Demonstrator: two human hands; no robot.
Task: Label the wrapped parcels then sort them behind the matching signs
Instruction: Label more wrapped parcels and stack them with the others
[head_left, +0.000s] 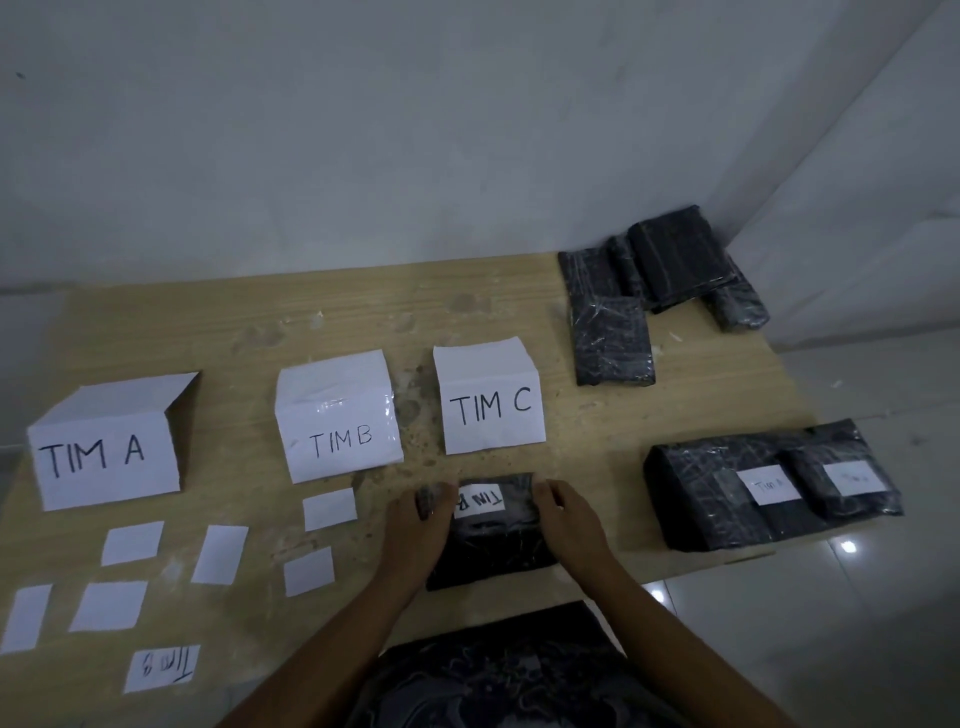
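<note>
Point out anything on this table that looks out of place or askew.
Two labelled parcels lie at the table's right edge, not behind any sign. A written slip lies upside down to the wearer among blank slips. The TIM B sign looks creased.

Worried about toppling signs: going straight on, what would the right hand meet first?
Beyond the parcel it holds, the right hand likely meets the TIM C sign; depth is unclear.

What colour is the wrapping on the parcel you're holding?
Black; the parcel shows best in the head view.
</note>
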